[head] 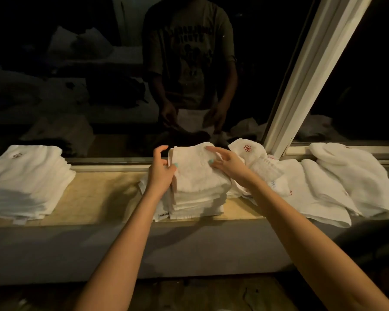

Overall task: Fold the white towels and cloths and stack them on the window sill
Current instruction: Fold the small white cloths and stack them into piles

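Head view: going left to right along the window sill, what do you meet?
Left stack of folded towels → left hand → middle stack of folded cloths → right hand → unfolded towels.

White towels [198, 176], one cloth [247, 149] with red flower

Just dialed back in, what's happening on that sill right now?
A person is squaring up the middle stack of folded white cloths on the window sill. The left hand presses against the stack's left side while the right hand rests on its top cloth. A second folded stack sits further left. To the right lies a loose pile of unfolded towels, one showing a red flower logo, so folding is not yet finished.
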The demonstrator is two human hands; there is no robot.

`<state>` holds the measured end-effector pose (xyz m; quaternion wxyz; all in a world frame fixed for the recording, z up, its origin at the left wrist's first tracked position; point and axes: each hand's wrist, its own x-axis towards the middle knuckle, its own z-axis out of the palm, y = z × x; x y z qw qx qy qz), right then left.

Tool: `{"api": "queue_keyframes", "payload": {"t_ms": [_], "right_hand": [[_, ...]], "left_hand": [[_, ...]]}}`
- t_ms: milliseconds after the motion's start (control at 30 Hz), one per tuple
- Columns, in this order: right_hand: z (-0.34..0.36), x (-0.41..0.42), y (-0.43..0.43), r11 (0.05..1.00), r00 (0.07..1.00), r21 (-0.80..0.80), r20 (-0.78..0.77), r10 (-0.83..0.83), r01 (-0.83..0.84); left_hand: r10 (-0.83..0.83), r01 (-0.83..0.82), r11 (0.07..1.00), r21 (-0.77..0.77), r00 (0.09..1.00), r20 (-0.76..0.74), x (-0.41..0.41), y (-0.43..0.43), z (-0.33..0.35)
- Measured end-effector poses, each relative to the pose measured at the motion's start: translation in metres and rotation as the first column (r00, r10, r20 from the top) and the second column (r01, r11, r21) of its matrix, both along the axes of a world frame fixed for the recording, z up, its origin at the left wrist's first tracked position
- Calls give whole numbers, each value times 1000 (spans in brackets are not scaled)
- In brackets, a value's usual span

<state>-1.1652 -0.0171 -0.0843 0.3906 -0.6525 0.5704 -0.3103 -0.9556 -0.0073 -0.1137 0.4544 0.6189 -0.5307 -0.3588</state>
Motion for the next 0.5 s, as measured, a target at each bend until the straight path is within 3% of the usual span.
{"api": "queue_keyframes", "payload": {"t_ms": [167, 233, 333, 500], "right_hand": [[-15, 7, 1, 999, 976, -47, -218, -8, -2], [-20, 6, 2, 997, 950, -78, -313, -27, 3], [-16, 9, 8, 999, 954, -36, -300, 1, -12], [-13, 5, 10, 984, 959, 24, -221, 176, -175]], "left_hand": [[132, -141, 984, 106, 987, 91, 2, 7, -8], [107, -114, 965, 236, 993, 40, 5, 9, -11], [29, 21, 899, 437, 994, -107, 6, 15, -10], [40, 22, 864, 503, 993, -111, 6, 5, -6]]}}
